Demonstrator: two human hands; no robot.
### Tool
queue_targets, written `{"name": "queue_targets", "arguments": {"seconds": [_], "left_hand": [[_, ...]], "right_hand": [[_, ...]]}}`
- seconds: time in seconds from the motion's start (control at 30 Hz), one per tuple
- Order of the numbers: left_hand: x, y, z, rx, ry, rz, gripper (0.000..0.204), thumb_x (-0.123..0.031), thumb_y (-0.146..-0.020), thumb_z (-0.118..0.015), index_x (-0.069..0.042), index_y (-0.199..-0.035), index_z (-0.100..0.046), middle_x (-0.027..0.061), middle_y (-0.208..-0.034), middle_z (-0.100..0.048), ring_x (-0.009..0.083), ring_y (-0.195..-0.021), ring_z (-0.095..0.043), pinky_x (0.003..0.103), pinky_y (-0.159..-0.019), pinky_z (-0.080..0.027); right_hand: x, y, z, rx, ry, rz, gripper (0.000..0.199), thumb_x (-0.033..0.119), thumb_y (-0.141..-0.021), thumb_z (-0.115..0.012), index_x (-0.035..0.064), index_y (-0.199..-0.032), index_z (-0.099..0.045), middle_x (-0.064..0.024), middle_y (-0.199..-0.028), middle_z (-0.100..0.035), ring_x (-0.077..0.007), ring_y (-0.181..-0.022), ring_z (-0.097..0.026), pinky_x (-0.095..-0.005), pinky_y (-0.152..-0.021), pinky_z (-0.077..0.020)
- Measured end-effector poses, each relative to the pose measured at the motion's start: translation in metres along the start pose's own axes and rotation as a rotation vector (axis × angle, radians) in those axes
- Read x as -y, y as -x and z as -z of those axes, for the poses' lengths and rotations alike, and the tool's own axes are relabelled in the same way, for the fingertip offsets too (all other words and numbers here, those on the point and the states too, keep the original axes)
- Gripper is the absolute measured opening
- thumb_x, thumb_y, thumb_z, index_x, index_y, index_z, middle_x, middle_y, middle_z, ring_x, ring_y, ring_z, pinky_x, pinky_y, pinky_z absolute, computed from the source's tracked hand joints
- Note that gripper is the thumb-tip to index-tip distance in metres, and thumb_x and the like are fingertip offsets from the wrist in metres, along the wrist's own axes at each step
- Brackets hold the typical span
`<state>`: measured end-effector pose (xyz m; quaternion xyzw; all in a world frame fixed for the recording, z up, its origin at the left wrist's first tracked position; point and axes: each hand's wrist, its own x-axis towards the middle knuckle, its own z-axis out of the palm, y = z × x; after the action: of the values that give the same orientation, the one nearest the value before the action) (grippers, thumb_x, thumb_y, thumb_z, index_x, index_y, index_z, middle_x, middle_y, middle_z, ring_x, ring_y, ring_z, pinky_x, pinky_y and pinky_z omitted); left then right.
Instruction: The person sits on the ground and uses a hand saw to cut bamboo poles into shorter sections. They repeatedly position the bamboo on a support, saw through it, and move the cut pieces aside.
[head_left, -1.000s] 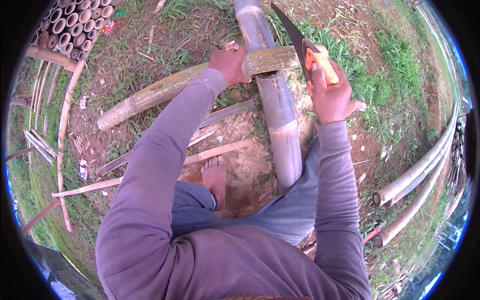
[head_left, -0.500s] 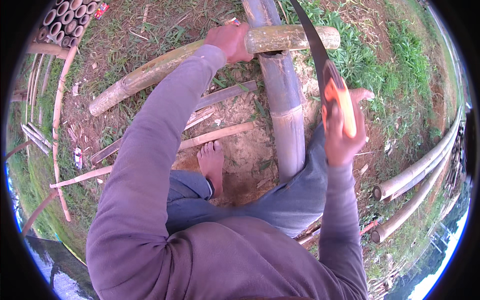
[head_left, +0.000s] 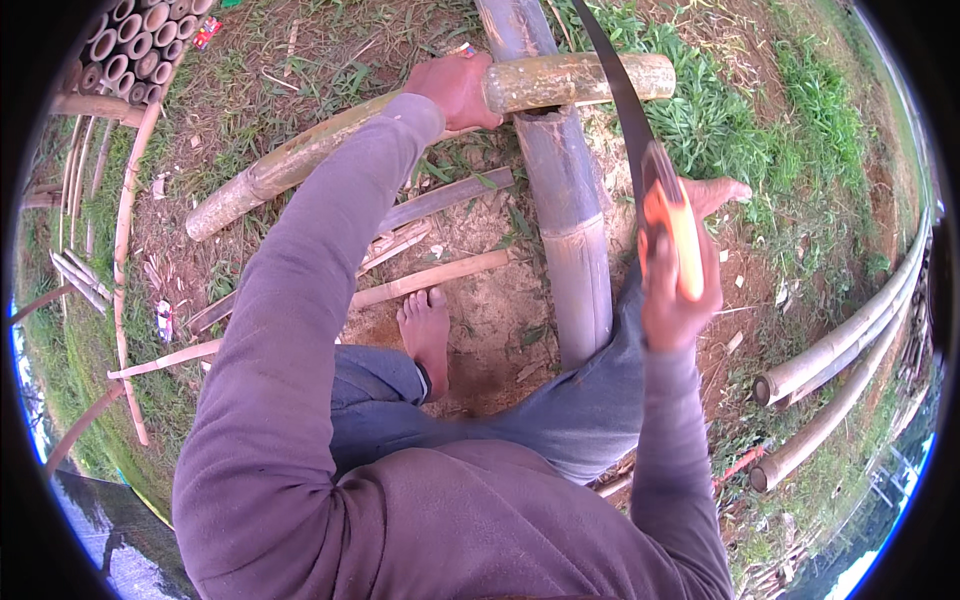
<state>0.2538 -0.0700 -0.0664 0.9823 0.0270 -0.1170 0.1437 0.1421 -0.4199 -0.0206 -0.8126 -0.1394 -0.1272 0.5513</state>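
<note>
My left hand (head_left: 452,88) is closed around a greenish-yellow bamboo pole (head_left: 560,80). The pole lies crosswise over a thick grey bamboo post (head_left: 575,250), near a notch-like opening in its upper side. In my right hand (head_left: 682,310) is the orange handle of a curved pruning saw (head_left: 628,110). Its dark blade crosses the pole to the right of the post, a short way from the pole's right end. Whether the teeth are inside a cut is hard to see. The post's near end meets my right leg.
Split bamboo strips (head_left: 430,278) lie on the ground beside my bare left foot (head_left: 424,330). Cut bamboo tubes (head_left: 135,45) are stacked at the far left, by a bamboo frame (head_left: 125,230). Long bamboo poles (head_left: 840,355) lie at the right, near grass (head_left: 720,140).
My right hand has drawn the saw a little toward me, its blade still across the pole. My left hand keeps its hold on the pole. The whole view has shifted slightly.
</note>
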Motion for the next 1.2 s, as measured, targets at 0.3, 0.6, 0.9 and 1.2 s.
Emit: {"name": "queue_targets", "arguments": {"seconds": [0.3, 0.6, 0.9, 1.2], "left_hand": [[0.014, 0.001, 0.000, 0.003, 0.044, 0.003, 0.092, -0.053, -0.067, -0.088, -0.013, -0.145, -0.061, 0.0205, -0.117, -0.078, 0.0402, -0.108, -0.075, 0.050, -0.097, -0.059], [0.001, -0.014, 0.010, 0.049, 0.045, -0.027, 0.092, -0.051, -0.066, -0.088, -0.013, -0.145, -0.062, 0.0210, -0.118, -0.077, 0.0402, -0.108, -0.075, 0.049, -0.097, -0.059], [0.022, -0.012, -0.005, 0.054, 0.066, -0.051, 0.091, -0.052, -0.064, -0.088, -0.012, -0.141, -0.064, 0.0221, -0.118, -0.077, 0.0412, -0.109, -0.074, 0.050, -0.098, -0.058], [0.027, -0.019, -0.004, 0.087, 0.045, -0.029, 0.092, -0.054, -0.064, -0.087, -0.011, -0.142, -0.063, 0.0222, -0.119, -0.077, 0.0405, -0.110, -0.074, 0.049, -0.098, -0.057]], "right_hand": [[0.029, 0.018, 0.018, -0.004, -0.107, -0.164, 0.045, 0.005, -0.102, -0.071, -0.0121, -0.141, -0.059, -0.0203, -0.130, -0.072, -0.0234, -0.120, -0.070, -0.0349, -0.100, -0.0579], [0.002, -0.086, -0.052, -0.036, -0.143, -0.127, 0.040, 0.012, -0.102, -0.076, -0.0057, -0.136, -0.066, -0.0109, -0.110, -0.076, -0.0116, -0.091, -0.069, -0.0283, -0.079, -0.0575], [0.040, 0.065, 0.047, 0.030, -0.067, -0.136, 0.047, 0.008, -0.106, -0.065, -0.0139, -0.145, -0.053, -0.0246, -0.134, -0.069, -0.0345, -0.124, -0.070, -0.0457, -0.099, -0.0625], [0.006, -0.047, -0.031, 0.029, 0.081, 0.063, 0.043, 0.008, -0.102, -0.073, -0.0093, -0.140, -0.062, -0.0142, -0.118, -0.075, -0.0153, -0.107, -0.069, -0.0271, -0.089, -0.0575]]}}
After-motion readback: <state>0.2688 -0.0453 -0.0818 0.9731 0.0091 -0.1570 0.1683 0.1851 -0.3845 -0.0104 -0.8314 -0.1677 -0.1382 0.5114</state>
